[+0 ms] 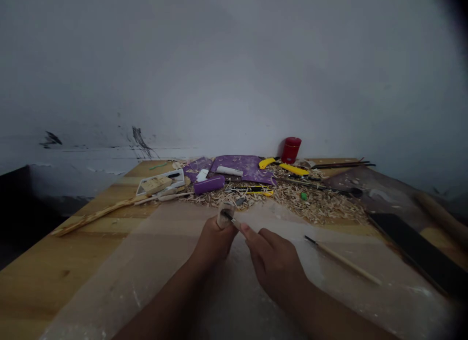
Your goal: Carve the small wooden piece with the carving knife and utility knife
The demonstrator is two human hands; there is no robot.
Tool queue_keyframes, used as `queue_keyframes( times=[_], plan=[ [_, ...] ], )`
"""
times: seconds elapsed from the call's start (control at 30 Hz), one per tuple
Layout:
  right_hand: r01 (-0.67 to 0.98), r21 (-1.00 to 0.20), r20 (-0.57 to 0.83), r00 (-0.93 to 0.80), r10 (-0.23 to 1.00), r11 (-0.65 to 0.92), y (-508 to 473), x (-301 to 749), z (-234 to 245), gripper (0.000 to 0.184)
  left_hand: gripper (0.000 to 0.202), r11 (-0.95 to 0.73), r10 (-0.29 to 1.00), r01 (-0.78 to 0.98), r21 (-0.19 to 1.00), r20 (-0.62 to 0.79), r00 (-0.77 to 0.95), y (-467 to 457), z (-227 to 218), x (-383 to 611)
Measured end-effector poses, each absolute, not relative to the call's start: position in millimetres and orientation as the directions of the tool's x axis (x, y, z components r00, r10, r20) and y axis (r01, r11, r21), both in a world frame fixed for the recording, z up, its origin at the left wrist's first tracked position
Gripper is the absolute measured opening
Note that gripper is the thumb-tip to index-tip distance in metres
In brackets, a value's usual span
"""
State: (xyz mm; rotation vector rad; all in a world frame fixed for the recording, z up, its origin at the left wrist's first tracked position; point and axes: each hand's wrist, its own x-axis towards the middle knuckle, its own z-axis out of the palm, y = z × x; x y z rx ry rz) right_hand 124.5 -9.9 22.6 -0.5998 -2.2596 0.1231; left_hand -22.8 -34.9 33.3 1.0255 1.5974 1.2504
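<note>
The left hand (214, 242) closes around a small pale wood block (224, 215) as the right hand (276, 267) pinches a slim carving knife (233, 221) to it, above a scuffed plastic sheet (146, 286), with wood shavings (314, 208) heaped beyond on the wooden table (73, 276).

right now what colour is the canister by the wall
Red; the canister shows best in the head view.

Dim, flat light spreads over the wall (234, 76) from no source that can be seen. The left hand (214, 242) and right hand (274, 267) sit in murky shade, the tabletop (47, 281) bends toward the lens-distorted edges, and the top right corner darkens to black.
</note>
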Motion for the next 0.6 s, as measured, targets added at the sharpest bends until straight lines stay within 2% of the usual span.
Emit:
queue_keyframes(
  times=[0.13, 0.2, 0.33, 0.47, 0.6],
  plan=[
    [0.216, -0.649, 0.545, -0.538, 0.644, 0.73, -3.4, 126.8, 27.8, 0.029, 0.04, 0.21, 0.922, 0.053, 0.976, -0.179, -0.343, -36.3, 35.4, -18.6],
    [0.179, -0.71, 0.493, -0.565, 0.662, 0.681, 1.4, 131.3, 33.8, 0.028, 0.041, 0.225, 0.932, 0.055, 0.973, -0.198, -0.304, -36.2, 36.1, -21.0],
    [0.216, -0.618, 0.489, -0.648, 0.585, 0.756, 7.7, 143.0, 47.9, 0.029, 0.033, 0.266, 0.948, 0.079, 0.961, -0.245, -0.203, -35.6, 36.3, -29.3],
    [0.274, -0.505, 0.476, -0.703, 0.529, 0.818, 7.4, 153.3, 60.2, 0.032, 0.027, 0.24, 0.96, 0.159, 0.958, -0.21, -0.184, -37.8, 36.7, -30.3],
    [0.301, -0.497, 0.398, -0.755, 0.522, 0.814, 7.8, 162.1, 71.0, 0.034, 0.024, 0.216, 0.967, 0.201, 0.955, -0.181, -0.18, -41.9, 38.2, -24.9]
  ],
)
